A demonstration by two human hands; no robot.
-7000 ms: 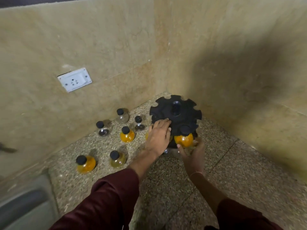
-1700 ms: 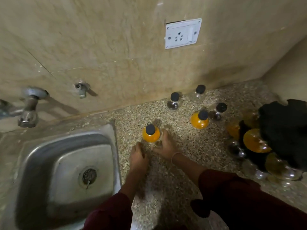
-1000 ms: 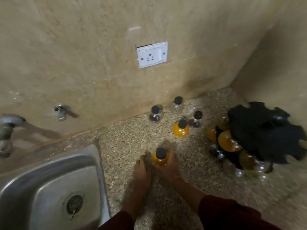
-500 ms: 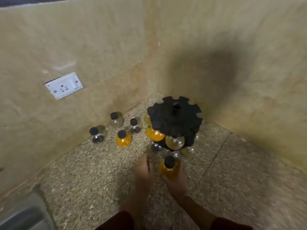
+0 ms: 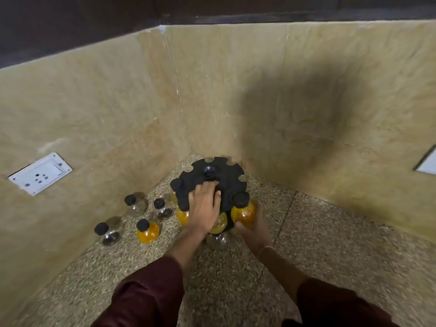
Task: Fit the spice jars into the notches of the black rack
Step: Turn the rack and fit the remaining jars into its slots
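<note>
The round black rack [image 5: 224, 178] with notched edge stands in the counter's corner. My left hand [image 5: 204, 210] rests flat on its top, fingers straight. My right hand [image 5: 253, 228] grips a jar of orange spice [image 5: 243, 212] from below, its black cap at a notch on the rack's near right edge. Other jars hang below the rack top, among them an orange one [image 5: 182, 215] at the left and a yellowish one [image 5: 219, 224] under my left wrist. A clear jar [image 5: 217, 240] sits lower down.
Several loose jars stand on the speckled counter left of the rack: an orange one [image 5: 147, 231], a dark-filled one [image 5: 108, 233], and two more [image 5: 136, 204] [image 5: 162, 208] near the wall. A white socket [image 5: 40, 173] is on the left wall. Tiled walls close in behind the rack.
My right hand has lifted the orange jar from the counter up to the rack's near right edge. My left hand has moved from the counter onto the rack top.
</note>
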